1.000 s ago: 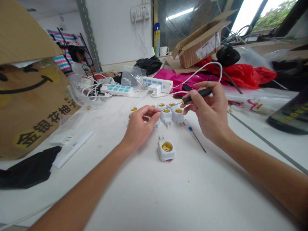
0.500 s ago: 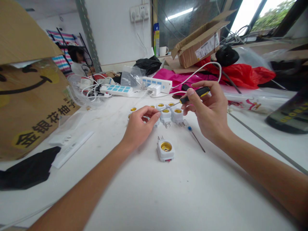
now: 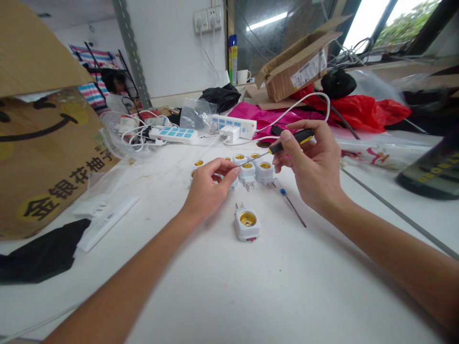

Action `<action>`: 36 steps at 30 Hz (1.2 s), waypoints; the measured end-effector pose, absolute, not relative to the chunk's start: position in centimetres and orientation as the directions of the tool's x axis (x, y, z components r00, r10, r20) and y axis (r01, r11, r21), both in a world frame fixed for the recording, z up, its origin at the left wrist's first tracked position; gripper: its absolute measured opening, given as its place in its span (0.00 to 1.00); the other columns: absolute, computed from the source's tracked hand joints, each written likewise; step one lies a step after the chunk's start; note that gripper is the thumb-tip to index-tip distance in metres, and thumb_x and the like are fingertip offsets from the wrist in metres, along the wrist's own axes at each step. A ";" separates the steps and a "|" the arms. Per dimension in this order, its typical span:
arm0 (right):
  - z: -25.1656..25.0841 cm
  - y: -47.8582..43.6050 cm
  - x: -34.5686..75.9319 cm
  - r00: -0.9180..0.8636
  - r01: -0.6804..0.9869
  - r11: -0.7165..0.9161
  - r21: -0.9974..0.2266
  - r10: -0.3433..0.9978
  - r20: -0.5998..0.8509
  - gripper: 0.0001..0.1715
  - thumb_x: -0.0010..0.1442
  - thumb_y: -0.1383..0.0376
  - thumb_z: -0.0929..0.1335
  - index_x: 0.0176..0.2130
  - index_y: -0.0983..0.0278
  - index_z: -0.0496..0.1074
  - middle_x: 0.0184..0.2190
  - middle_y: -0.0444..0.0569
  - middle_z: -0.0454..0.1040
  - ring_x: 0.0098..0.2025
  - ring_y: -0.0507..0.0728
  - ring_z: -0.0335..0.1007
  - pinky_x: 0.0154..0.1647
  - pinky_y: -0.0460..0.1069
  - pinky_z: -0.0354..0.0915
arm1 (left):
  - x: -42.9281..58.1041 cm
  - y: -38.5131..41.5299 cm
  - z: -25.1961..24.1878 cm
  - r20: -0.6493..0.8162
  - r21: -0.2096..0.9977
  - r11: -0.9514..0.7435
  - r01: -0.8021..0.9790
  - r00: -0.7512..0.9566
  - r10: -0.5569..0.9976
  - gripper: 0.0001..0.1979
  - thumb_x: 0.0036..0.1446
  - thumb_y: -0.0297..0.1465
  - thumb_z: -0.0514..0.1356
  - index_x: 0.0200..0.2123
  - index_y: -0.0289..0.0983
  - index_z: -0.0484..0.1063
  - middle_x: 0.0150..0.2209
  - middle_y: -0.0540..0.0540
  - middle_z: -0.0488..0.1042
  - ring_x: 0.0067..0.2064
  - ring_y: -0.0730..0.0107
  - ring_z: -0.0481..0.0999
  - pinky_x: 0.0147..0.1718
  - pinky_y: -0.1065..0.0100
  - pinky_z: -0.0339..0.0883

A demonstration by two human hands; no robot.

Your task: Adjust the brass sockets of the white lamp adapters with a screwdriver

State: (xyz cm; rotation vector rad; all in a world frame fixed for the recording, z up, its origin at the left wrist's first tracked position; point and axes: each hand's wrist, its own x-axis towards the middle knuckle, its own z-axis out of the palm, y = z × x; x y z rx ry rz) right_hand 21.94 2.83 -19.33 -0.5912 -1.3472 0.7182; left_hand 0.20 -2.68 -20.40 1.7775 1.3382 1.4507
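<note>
My right hand pinches a black-and-yellow-handled screwdriver between thumb and fingers, its thin shaft reaching left. The tip ends at my left fingertips, among a cluster of white lamp socket adapters with brass centres. My left hand curls over the near-left adapters and partly hides them, so its exact grip is hard to see. Another adapter stands apart, in front of the cluster, with its metal prongs pointing away from me. A small blue-handled screwdriver lies below my right hand.
White power strips and tangled white cables lie behind the adapters. A large printed cardboard box stands on the left, with a seated person beyond it. Red bags and a pink cloth lie at the back right.
The screwdriver has turned slightly in my right fingers, showing more of its yellow band, and its handle now lies flatter. My left hand has barely moved.
</note>
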 end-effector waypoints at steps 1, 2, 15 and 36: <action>-19.3 2.8 21.9 0.073 -0.121 0.655 -0.746 0.755 0.652 0.22 0.65 0.47 0.82 0.47 0.52 0.75 0.33 0.40 0.80 0.25 0.54 0.78 0.20 0.49 0.75 | 0.2 -2.7 -20.4 0.455 0.831 -0.407 0.380 -0.042 0.890 0.06 0.68 0.36 0.70 0.40 0.40 0.84 0.40 0.49 0.87 0.42 0.66 0.83 0.40 0.63 0.71; -19.3 2.8 21.9 0.073 -0.121 0.655 -0.746 0.755 0.651 0.22 0.65 0.47 0.82 0.47 0.52 0.75 0.33 0.40 0.80 0.24 0.54 0.78 0.19 0.49 0.74 | 0.2 -2.7 -20.4 0.457 0.830 -0.408 0.381 -0.043 0.889 0.06 0.67 0.36 0.70 0.40 0.40 0.84 0.40 0.49 0.87 0.42 0.65 0.83 0.40 0.63 0.71; -19.1 2.6 21.8 0.067 -0.129 0.662 -0.738 0.749 0.659 0.23 0.64 0.46 0.82 0.47 0.53 0.75 0.34 0.40 0.79 0.24 0.52 0.77 0.19 0.48 0.73 | 0.1 -2.6 -20.5 0.460 0.822 -0.410 0.395 -0.037 0.887 0.07 0.68 0.37 0.71 0.41 0.41 0.85 0.41 0.48 0.87 0.42 0.64 0.83 0.42 0.62 0.71; -19.0 2.6 21.9 0.079 -0.125 0.654 -0.746 0.756 0.650 0.20 0.67 0.48 0.81 0.48 0.52 0.75 0.34 0.40 0.80 0.23 0.53 0.76 0.20 0.49 0.74 | 0.1 -2.6 -20.3 0.451 0.827 -0.397 0.397 -0.050 0.891 0.08 0.67 0.39 0.72 0.42 0.41 0.86 0.41 0.47 0.87 0.41 0.63 0.82 0.41 0.62 0.72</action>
